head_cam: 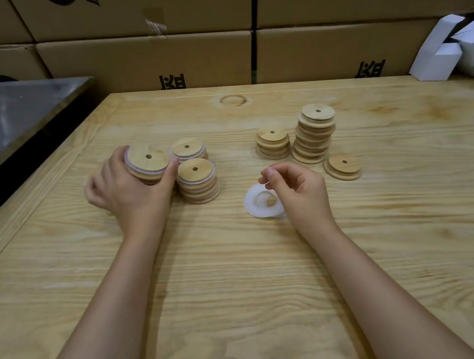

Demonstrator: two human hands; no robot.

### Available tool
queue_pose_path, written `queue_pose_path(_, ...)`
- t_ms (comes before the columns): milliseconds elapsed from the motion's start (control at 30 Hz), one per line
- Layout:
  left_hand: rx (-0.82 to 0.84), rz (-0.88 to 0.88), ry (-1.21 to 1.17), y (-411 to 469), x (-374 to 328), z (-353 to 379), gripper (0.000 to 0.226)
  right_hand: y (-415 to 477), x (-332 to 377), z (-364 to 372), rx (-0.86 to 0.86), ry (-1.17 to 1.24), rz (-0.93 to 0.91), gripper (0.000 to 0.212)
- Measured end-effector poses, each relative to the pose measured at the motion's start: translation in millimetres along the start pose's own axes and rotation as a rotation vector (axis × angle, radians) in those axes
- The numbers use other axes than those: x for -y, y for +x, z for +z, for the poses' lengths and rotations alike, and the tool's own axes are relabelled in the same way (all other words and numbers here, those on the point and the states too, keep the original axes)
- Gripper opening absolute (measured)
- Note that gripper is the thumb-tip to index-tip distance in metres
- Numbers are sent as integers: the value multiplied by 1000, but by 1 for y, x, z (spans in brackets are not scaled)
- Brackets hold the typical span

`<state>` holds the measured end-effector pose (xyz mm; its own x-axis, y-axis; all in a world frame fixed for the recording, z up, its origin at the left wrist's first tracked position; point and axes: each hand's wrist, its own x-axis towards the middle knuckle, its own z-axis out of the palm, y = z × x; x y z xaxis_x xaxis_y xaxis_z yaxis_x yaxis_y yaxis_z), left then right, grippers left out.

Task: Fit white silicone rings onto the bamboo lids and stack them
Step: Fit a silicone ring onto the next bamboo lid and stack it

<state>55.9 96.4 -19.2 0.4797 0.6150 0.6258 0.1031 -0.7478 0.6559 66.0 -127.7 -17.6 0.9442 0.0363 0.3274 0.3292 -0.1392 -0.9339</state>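
Pinching the limp ring at its rim with our right hand, we clasp a stiff lid in our left hand.

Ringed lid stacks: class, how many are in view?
3, all at left: held stack in the left hand, back stack beside it, front stack nearer. The hand may hide more.

Pale pine table, heavy grain, with a ring-shaped mark near the far edge. Right behind it there's a wall of brown cardboard cartons with black print, stacked tight. Steel-topped bench off to the left, and a few small white boxes piled far right. Lighting's soft, kinda dim.
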Motion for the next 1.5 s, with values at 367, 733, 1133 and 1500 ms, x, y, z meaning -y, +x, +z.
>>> queue_pose_path(367, 84, -43, 265, -1, 14, 14, 85, -2, 0, 1, -6, -73, -50, 17)
queue_pose_path(733, 116, -18, 240, -2, 19, 13, 54, 5, -3, -13, -221, -224, -104, 12)
queue_pose_path(1133, -81, 680, -146, -18, -21, 6, 24, 18, -29, -44, -285, -960, 328, 60)
queue_pose_path(1500, 234, 730, -214, -37, -32, 6, 21, 19, -32, -43, -335, -934, 256, 36)
